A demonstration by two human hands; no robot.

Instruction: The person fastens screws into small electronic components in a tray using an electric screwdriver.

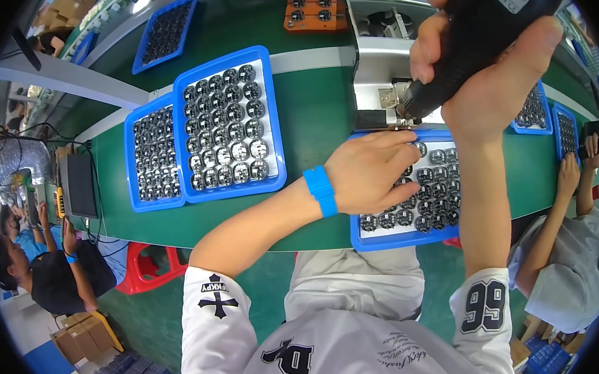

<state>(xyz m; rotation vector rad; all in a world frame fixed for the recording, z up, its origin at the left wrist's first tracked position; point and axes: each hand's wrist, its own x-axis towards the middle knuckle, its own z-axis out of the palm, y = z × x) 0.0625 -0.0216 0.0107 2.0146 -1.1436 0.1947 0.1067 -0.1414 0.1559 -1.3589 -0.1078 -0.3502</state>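
Observation:
My right hand [494,83] is closed around a black electric screwdriver [474,46], tilted with its tip down at a small metal clamp [394,95] on a silver machine [373,71]. The tip's exact contact is too small to make out. My left hand [371,171], with a blue wristband [320,191], reaches over a blue tray [386,240] of shiny dark round parts [441,189]. Its fingers are stretched out with the thumb apart, the fingertips close to the machine's front edge and the tray's far end. Part of this tray is hidden under my hands and right forearm.
Two blue trays [277,119] of similar parts lie on the green table [308,110] to the left. Another blue tray [164,33] and an orange rack [316,5] sit farther back. Co-workers sit on both sides; a red stool [145,267] stands left.

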